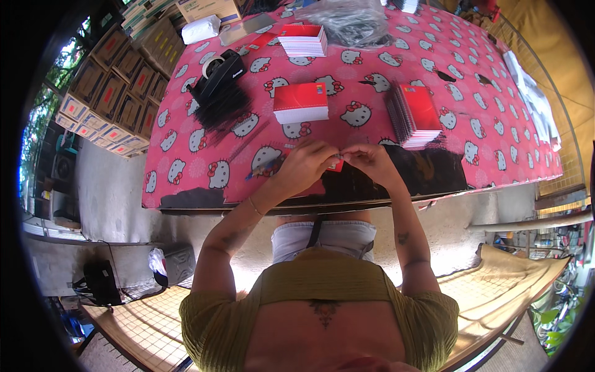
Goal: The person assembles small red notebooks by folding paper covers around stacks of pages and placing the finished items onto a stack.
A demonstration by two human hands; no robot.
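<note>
Here my left hand (304, 166) and right hand (372, 160) pinch together on a small red packet (335, 165) at the table's (186, 155) near edge. Beyond the packet, three red-and-white stacks (300, 103) look finished; I judge plenty remains.

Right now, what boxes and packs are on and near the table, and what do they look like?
Red-and-white booklet stack: table middle, flat rectangle.
Second stack: far side, taller.
Fanned red booklets: right of middle.
Brown cartons: left of the table, stacked, with red and yellow labels.
Clear plastic bag: far edge, crumpled.
Small red piece: pinched between left hand and right hand.
</note>
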